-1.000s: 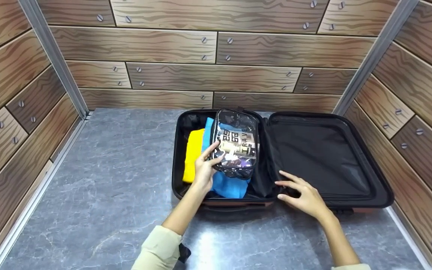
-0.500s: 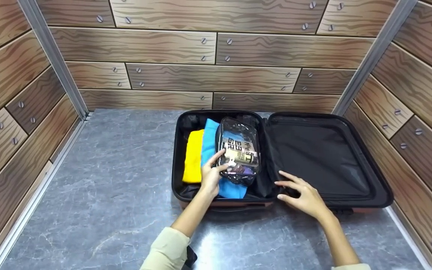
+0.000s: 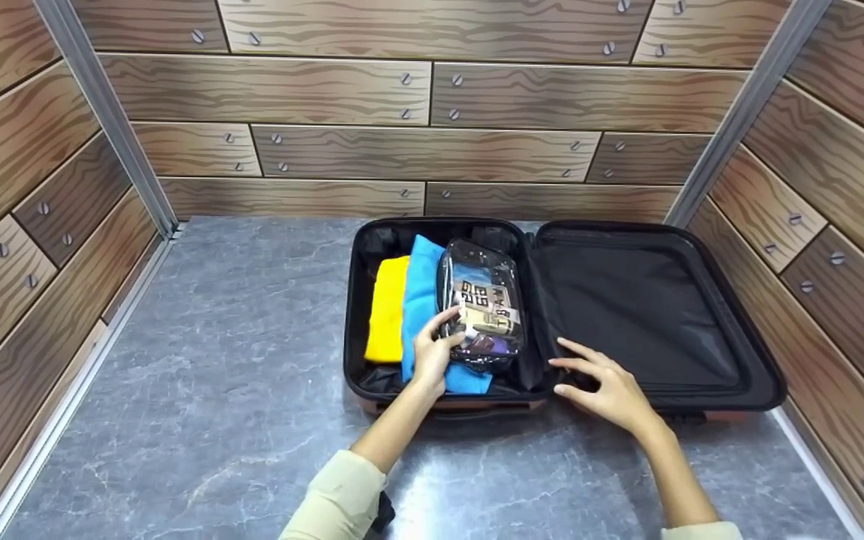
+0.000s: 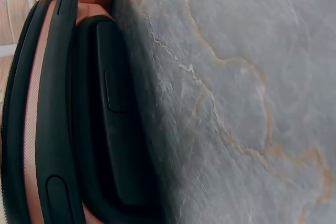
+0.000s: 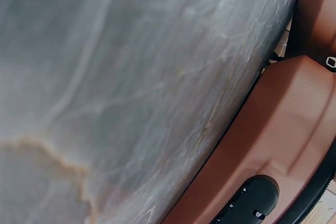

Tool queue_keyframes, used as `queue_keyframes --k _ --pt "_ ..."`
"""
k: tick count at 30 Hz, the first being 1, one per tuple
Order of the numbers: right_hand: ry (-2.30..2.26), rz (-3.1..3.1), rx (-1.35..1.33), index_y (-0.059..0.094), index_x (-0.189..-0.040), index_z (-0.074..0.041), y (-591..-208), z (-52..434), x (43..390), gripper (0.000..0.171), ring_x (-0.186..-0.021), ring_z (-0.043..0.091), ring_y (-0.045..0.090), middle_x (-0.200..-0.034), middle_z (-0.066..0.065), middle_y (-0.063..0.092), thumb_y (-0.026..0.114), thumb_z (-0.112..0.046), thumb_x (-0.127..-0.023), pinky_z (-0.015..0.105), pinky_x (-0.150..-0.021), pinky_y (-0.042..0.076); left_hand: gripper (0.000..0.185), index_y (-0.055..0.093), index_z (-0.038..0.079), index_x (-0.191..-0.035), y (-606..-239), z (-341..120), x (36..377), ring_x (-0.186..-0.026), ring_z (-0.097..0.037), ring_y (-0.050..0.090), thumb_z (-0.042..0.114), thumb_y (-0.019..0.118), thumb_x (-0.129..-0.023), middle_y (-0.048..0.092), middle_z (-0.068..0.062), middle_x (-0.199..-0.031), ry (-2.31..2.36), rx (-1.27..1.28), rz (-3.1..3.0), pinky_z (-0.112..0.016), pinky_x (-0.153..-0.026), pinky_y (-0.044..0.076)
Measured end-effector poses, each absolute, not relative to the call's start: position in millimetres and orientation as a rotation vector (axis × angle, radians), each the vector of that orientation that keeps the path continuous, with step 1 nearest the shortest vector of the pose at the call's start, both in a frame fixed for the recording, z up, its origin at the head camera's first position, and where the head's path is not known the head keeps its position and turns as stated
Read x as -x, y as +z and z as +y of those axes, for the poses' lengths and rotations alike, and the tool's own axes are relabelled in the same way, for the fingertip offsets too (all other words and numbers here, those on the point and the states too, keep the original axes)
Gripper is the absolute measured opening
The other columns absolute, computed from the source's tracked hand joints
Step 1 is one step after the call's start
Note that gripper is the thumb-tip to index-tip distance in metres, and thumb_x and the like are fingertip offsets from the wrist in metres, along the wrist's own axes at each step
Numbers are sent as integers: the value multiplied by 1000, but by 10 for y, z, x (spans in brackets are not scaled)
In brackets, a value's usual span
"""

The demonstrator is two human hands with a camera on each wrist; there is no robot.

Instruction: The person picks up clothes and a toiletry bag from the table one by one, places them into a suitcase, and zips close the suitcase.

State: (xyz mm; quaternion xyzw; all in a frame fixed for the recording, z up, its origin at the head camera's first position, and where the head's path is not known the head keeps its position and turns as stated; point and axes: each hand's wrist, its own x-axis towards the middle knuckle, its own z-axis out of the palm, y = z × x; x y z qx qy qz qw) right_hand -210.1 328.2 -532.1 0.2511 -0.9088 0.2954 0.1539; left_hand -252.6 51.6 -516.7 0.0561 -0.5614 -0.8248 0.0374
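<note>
Inside the open suitcase (image 3: 351,352), a clear toiletry bag (image 3: 481,274) with black edging and printed letters lies on the blue folded cloth (image 3: 418,292). Small items show through its plastic. My left hand (image 3: 430,360) pinches the bag's near left side between thumb and fingers. A yellow folded cloth (image 3: 387,315) lies left of the blue one. My right hand (image 3: 608,390) holds nothing; its loosely spread fingers are at the near edge by the hinge, between the packed half and the lid (image 3: 642,322).
The suitcase's side handle (image 4: 118,114) faces the near side. A black lock (image 5: 252,200) sits on the lid's copper-coloured shell (image 5: 289,114). Wood-patterned walls (image 3: 432,150) enclose a grey marbled floor (image 3: 237,360).
My left hand has moved right and toward me, bringing the toiletry bag down into the suitcase. More of the blue cloth shows on its left. My right hand has stayed in place.
</note>
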Motion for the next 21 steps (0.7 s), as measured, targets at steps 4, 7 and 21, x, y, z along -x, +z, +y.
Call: queue_keyframes --k 4,7,21 --pt "857 -2615 -711 66 -115 -30 -5310 3284 2098 39 -121 22 43 -136 -7 45 74 -33 -76 51 -90 38 39 63 2 -115 -5187 532 2518 -111 -23 48 -9 61 -78 56 -10 -120 -2414 -7 -1901 -28 -82 45" --pt "868 -2622 -705 66 -115 -31 -5304 3277 2093 39 -121 23 42 -136 -7 45 74 -33 -76 51 -90 38 39 63 1 -115 -5191 544 2509 -105 -24 50 -9 62 -77 57 -11 -118 -2375 101 -2003 -25 -77 46" --pt "865 -2605 -706 67 -113 -29 -5315 3272 2101 38 -121 22 43 -135 -7 46 75 -32 -76 50 -90 37 41 62 1 -117 -5213 594 2490 -97 -24 55 -7 65 -77 59 -19 -111 -2187 304 -2219 -30 -82 47"
